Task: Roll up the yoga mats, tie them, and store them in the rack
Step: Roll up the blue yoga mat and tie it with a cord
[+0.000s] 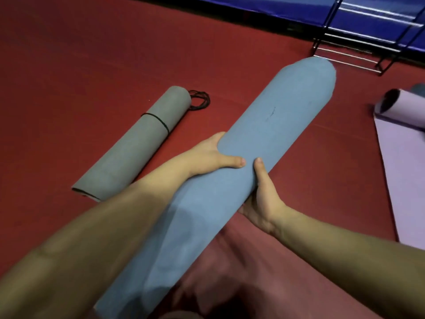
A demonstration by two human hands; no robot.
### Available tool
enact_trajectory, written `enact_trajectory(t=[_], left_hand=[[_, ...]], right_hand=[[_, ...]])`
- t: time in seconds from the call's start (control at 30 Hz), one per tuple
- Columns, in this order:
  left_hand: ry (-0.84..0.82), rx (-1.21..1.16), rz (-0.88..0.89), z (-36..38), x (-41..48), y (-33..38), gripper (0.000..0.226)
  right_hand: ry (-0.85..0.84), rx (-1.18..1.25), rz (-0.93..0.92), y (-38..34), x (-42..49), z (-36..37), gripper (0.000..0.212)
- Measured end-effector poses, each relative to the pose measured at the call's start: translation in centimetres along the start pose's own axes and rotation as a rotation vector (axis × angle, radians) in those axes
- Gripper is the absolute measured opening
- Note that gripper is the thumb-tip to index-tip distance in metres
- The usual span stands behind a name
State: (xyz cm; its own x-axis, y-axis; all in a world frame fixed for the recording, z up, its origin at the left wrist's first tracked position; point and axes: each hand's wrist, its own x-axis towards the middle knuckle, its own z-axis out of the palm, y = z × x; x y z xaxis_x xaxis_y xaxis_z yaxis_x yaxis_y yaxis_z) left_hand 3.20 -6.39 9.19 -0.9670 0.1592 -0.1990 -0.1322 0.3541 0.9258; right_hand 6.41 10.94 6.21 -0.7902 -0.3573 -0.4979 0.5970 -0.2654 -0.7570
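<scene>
While the left hand and right hand clamp fingers round the rolled blue mat, its far end points pretty much at the rack.

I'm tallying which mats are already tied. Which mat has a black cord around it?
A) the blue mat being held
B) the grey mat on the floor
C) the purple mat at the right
B: a black cord circles the grey mat, while the blue mat shows none and the purple mat is still partly unrolled.
</scene>
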Motion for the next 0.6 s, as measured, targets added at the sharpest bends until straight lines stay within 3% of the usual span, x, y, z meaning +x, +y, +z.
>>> enact_trajectory(t=[0.17,0.3,0.4,0.6], left_hand=[[-0.029,0.014,-0.055,-3.7,2.5,0.0,0.054],[-0.024,0.001,-0.102,-5.4,6.6,-1.8,0.058],[-0.01,0.007,-0.132,-6.7,11.1,-4.6,0.053],[-0.06,0.097,-0.282,-9.0,22.3,-10.3,0.079]], right_hand=[[0.03,-0.204,0.167,-3.6,2.1,1.3,0.071],[0.054,-0.377,0.198,-5.6,6.7,1.6,0.066],[0.118,-0.365,0.191,-5.6,12.2,1.7,0.063],[0.172,-0.259,0.245,-4.3,24.6,-0.1,0.061]])
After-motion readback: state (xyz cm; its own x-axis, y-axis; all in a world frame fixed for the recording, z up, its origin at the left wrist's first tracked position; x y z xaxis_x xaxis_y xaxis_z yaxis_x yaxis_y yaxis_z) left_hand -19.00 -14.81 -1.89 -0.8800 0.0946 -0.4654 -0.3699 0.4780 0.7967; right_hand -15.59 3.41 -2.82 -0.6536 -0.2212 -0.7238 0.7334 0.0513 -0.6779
